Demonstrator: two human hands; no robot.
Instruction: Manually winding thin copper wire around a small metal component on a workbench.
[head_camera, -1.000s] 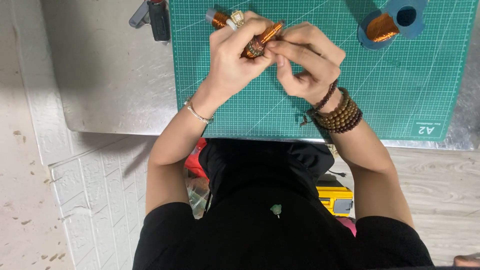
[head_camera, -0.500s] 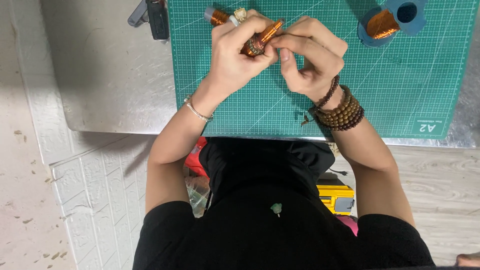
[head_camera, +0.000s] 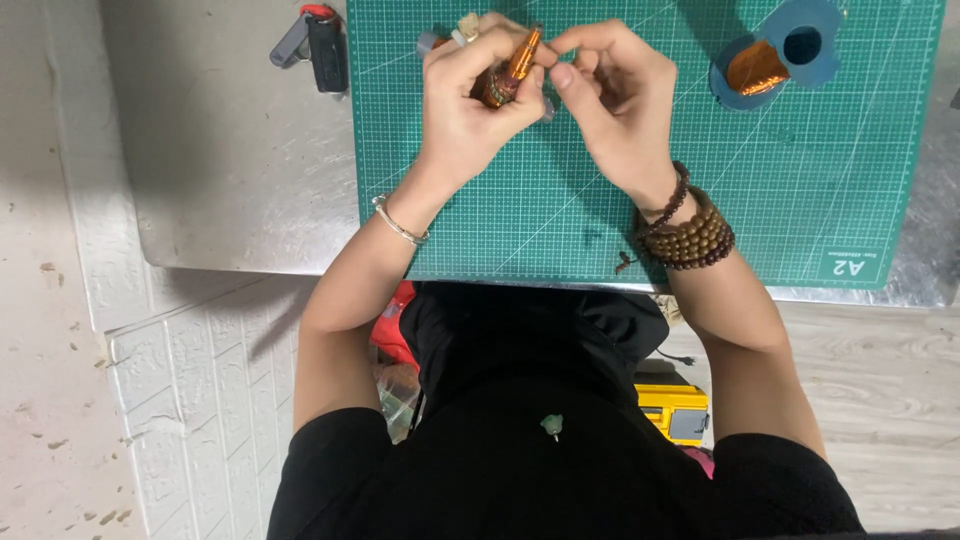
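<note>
Gripping a small copper-wound coil (head_camera: 508, 75), the left hand (head_camera: 470, 100) has its fingers and thumb clamped round the lower end, so the piece stands tilted with its long axis running from the palm up and away toward the right. The right hand (head_camera: 615, 105) is just beside it, thumb and forefinger pinched together close to the coil's upper tip; whether they hold a thin wire there is too fine to tell. The two hands sit close together, almost touching at the fingertips, with the left one carrying the coil and the right one working at its end.

Under both hands lies a green cutting mat (head_camera: 560, 200) with a printed grid, spread on a grey metal bench (head_camera: 230, 180). Beyond the right hand, well apart, a blue spool of copper wire (head_camera: 770, 65) rests on the mat. Beyond the left hand, off the mat's edge, a dark tool with a red tip (head_camera: 315, 45) lies on the bench. A thin bracelet (head_camera: 400, 222) circles the left wrist and brown bead bracelets (head_camera: 690, 235) the right.
</note>
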